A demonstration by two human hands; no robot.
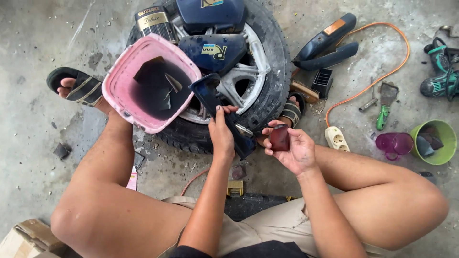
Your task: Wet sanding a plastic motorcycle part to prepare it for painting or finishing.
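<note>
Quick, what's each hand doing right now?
Left hand: closed around a dark blue plastic panel.
Right hand: holding a small dark red pad in its fingers.

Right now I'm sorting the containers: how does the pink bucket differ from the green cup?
The pink bucket is large and squarish and leans on the tyre; the green cup is small, round and sits on the floor. The bucket holds dark liquid; the cup holds dark pieces. Both are open-topped.

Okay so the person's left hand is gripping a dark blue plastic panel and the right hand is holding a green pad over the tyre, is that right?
Not quite. The head view shows the right hand holding a dark red pad, not a green one. The left hand does grip the dark blue panel over the tyre.
</note>
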